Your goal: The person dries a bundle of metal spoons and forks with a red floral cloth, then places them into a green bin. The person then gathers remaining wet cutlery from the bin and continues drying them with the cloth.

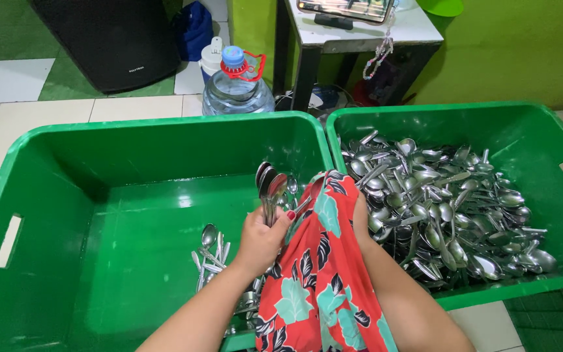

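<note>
Her left hand (pixel 262 238) has its fingers clenched around a bunch of spoons (pixel 272 189) above the left green crate (pixel 47 169); the right hand (pixel 360 218) sits under a floral cloth (pixel 314 274), grip hidden.

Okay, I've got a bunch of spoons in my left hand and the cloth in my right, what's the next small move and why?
Probably lay that bunch of spoons down with the few spoons already in the left crate. Your left hand holds them over that crate, the floral cloth in your right hand is off them, and the right crate is still heaped.
</note>
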